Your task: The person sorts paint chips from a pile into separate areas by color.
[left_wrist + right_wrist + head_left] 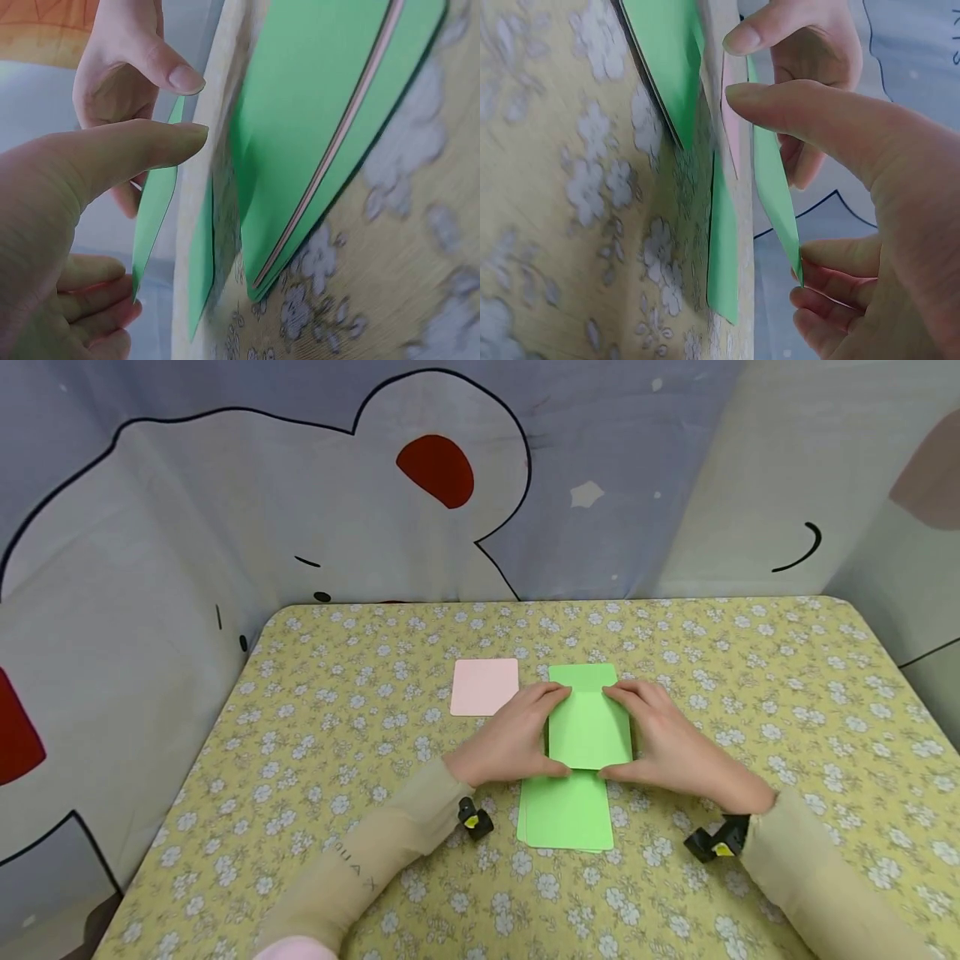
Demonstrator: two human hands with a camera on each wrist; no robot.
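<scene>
Between both hands is a green square card [589, 735] with rounded corners, raised above the table. My left hand [517, 735] holds its left edge, thumb at the near side and fingers at the far side. The right edge is held likewise by my right hand [663, 739]. Beyond and partly under it lies another green card [582, 674], flat on the cloth, also seen in the right wrist view [721, 247]. Nearer me lies a stack of green cards [566, 810]; the left wrist view shows a thin pink layer [330, 150] within its edge.
A pink square card [484, 687] lies on the table to the left of the far green card. A yellow flowered cloth [337, 793] covers the table. Behind stands a printed fabric curtain [600, 485], with more fabric at both sides.
</scene>
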